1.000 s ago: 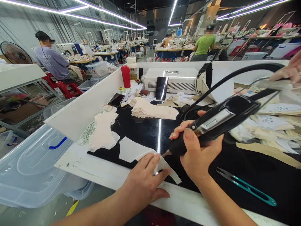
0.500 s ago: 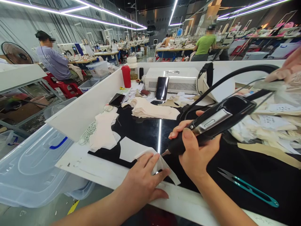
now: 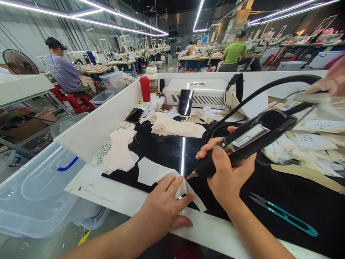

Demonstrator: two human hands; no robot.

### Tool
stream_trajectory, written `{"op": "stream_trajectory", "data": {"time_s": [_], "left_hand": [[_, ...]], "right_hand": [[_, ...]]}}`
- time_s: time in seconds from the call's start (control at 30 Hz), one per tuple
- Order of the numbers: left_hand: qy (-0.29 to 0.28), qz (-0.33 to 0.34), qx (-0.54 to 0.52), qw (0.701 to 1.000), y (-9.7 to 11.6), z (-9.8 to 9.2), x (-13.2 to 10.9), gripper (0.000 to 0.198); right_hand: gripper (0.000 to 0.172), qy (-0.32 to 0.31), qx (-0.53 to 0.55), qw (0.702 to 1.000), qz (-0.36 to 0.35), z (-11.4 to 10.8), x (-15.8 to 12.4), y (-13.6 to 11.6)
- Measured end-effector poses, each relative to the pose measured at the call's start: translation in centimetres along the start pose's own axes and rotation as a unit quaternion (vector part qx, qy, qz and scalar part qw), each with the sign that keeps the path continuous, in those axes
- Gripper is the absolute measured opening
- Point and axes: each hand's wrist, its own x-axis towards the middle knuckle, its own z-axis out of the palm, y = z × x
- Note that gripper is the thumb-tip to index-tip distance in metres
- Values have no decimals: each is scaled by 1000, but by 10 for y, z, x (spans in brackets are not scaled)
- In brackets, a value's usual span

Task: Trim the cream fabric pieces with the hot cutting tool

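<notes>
2 bare hands over a black tabletop (image 3: 167, 151). The left hand (image 3: 167, 201), fingers slightly spread, rests on a white fabric piece (image 3: 151, 171) near the front edge; whether it pinches the fold, I cannot tell. The right hand (image 3: 229, 176) has its fingers wrapped around a black corded tool (image 3: 249, 139), its tip just beside the fabric piece. The fabric looks light, soft, easily creased, best held flat; the tool seems stiff, heavier, best gripped low. Print on papers (image 3: 320, 124) at right is illegible; no brand can be read.

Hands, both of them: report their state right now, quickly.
Left hand: open, thumb apart, fingers resting on the white piece.
Right hand: closed, holding the black handheld tool.
</notes>
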Motion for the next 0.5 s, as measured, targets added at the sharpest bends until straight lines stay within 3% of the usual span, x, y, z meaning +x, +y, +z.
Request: {"op": "stream_trajectory", "data": {"time_s": [0.13,0.3,0.5], "left_hand": [[-18,5,-20,1000,-3,-10,4,73],[-70,-37,-124,989,-22,-32,9,35],[-98,-26,-113,988,-47,-37,4,56]], "right_hand": [[52,12,-5,1000,13,-4,0,-11],[59,27,-7,999,24,-11,-3,-25],[55,14,-20,999,29,-22,-6,-29]]}}
